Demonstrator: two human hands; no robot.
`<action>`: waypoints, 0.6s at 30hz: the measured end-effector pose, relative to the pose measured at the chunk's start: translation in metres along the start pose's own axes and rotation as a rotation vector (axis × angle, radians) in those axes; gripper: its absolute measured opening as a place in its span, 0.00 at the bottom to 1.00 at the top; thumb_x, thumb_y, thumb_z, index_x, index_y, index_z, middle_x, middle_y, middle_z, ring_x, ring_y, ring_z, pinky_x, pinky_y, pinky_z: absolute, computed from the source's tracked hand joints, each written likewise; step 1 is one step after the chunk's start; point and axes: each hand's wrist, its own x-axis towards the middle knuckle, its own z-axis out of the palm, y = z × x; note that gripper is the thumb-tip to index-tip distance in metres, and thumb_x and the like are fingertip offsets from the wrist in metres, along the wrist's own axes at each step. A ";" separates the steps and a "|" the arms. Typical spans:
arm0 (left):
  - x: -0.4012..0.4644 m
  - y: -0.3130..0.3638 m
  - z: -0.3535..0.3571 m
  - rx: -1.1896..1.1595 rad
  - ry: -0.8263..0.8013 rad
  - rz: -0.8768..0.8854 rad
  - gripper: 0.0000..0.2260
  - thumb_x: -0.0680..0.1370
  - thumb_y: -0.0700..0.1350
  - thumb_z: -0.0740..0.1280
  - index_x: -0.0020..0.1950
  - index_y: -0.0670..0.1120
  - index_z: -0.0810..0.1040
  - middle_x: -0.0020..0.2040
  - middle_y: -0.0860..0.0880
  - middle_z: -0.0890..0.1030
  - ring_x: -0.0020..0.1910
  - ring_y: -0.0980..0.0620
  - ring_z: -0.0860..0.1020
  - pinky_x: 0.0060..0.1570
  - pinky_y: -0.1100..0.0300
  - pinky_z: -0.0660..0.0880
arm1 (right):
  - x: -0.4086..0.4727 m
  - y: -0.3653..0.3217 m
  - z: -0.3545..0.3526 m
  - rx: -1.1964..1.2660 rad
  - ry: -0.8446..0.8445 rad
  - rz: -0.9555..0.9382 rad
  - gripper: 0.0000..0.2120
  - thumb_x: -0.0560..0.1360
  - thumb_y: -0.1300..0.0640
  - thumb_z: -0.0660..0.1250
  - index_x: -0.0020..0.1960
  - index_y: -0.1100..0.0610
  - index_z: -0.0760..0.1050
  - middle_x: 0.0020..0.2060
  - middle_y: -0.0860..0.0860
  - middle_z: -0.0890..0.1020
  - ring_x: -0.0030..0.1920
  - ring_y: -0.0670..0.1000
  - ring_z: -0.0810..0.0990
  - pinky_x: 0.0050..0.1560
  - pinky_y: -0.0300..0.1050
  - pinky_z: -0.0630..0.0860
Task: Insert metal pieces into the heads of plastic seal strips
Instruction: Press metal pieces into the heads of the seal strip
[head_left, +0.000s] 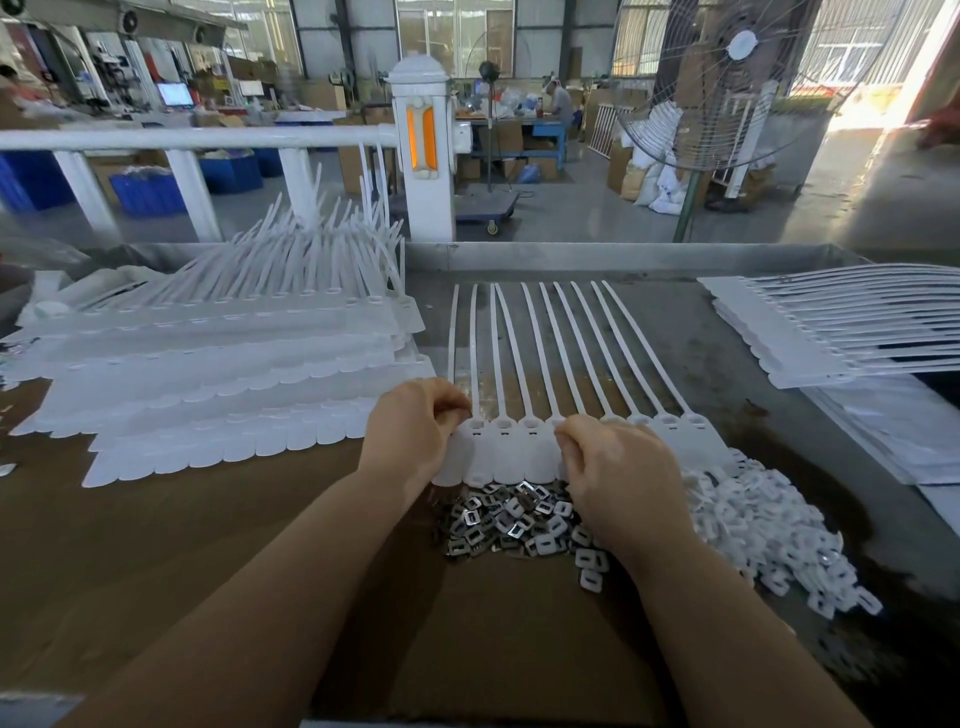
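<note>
Left hand (415, 431) curled, pinching the leftmost head of the joined seal strip row (524, 441) at 12 o'clock. Right hand (618, 467) curled over middle heads; grip unclear. Metal pieces (498, 519) heaped at 6 o'clock of the row.

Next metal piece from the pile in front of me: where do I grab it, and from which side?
Judging by the pile, pinch a top-lying piece from the metal pieces across its two outer edges, coming from above on the near side. They are flat slotted plates lying loose and overlapping, so edges are exposed, and the right hand is closest.
</note>
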 end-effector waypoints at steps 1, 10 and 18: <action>0.001 0.000 0.001 0.027 0.010 0.009 0.05 0.77 0.39 0.67 0.48 0.46 0.82 0.45 0.53 0.79 0.44 0.56 0.77 0.46 0.67 0.70 | 0.000 0.000 0.000 -0.002 -0.006 0.000 0.06 0.72 0.66 0.67 0.37 0.59 0.77 0.24 0.51 0.76 0.26 0.53 0.73 0.36 0.42 0.67; 0.002 0.000 0.013 0.190 0.042 0.087 0.04 0.77 0.43 0.68 0.49 0.46 0.82 0.48 0.52 0.78 0.46 0.54 0.75 0.46 0.64 0.69 | -0.001 -0.002 -0.002 -0.002 -0.001 -0.010 0.06 0.72 0.67 0.67 0.37 0.60 0.78 0.24 0.51 0.76 0.25 0.52 0.73 0.36 0.42 0.67; 0.001 -0.006 0.014 0.219 0.019 0.135 0.07 0.77 0.45 0.66 0.52 0.47 0.83 0.44 0.54 0.75 0.43 0.57 0.70 0.43 0.67 0.65 | -0.002 -0.002 -0.003 -0.015 0.024 -0.019 0.08 0.69 0.69 0.69 0.34 0.60 0.76 0.23 0.50 0.74 0.24 0.52 0.71 0.34 0.42 0.67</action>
